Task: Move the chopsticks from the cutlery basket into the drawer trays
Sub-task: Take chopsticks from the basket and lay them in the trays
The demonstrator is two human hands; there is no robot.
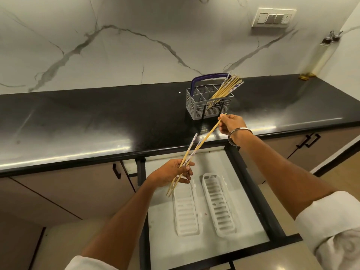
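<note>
left hand [171, 173]: fingers closed round two chopsticks [187, 158] over drawer's front-left tray [186, 217] | right hand [230, 123]: pinching one chopstick's [209, 133] top end | remaining chopsticks [226, 88] in cutlery basket [206, 106] near countertop [97, 121] front edge

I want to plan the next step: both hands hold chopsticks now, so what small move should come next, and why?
Probably lower the left hand and lay its chopsticks into the left tray just below it. Both trays look empty, the drawer is open, and the right hand also holds one long chopstick that crosses to the left hand.
</note>
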